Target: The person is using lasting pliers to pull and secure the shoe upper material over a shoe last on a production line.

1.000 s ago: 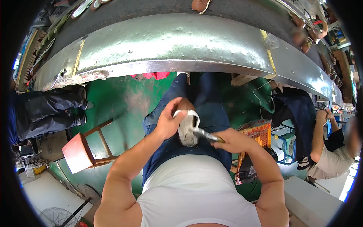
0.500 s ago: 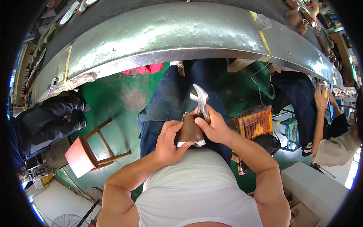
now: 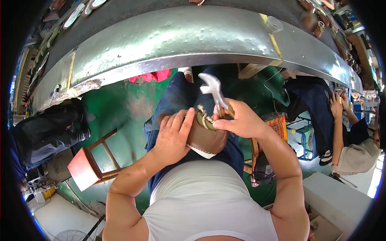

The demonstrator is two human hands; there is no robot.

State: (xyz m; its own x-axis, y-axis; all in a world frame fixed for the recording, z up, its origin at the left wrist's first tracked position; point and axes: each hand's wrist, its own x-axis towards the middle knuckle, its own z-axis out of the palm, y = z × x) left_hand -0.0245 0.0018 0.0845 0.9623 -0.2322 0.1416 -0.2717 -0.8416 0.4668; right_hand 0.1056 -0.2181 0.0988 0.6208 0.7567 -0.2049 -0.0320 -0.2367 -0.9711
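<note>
- Find brown shoe (image 3: 209,140) at the centre of the frame, over blue trousers (image 3: 173,94), with a stitched white edge at its lower end and green interior at the upper.
- Note pale cord (image 3: 203,113) looped at the shoe's opening.
- Observe left grip (image 3: 173,136) laid along the left side of the shoe, touching it, with fingers nearly straight and close together; cannot tell whether pinching, with the thumb out of sight.
- Find right grip (image 3: 239,118) closed around the handle of a claw hammer (image 3: 214,90), just right of the cord; cannot tell whether touching the shoe.
- Record metal hammer head at upper centre, directed toward the upper left.
- Note metal-fronted surface (image 3: 161,40) across the upper frame, with transparent cup (image 3: 274,24) on its front at upper right.
- Find red cloth (image 3: 150,76) on green floor (image 3: 108,124), left of upper centre, and red-seated stool (image 3: 83,168) at left.
- Observe another person (image 3: 358,154) at the right edge, with bare forearms raised.
</note>
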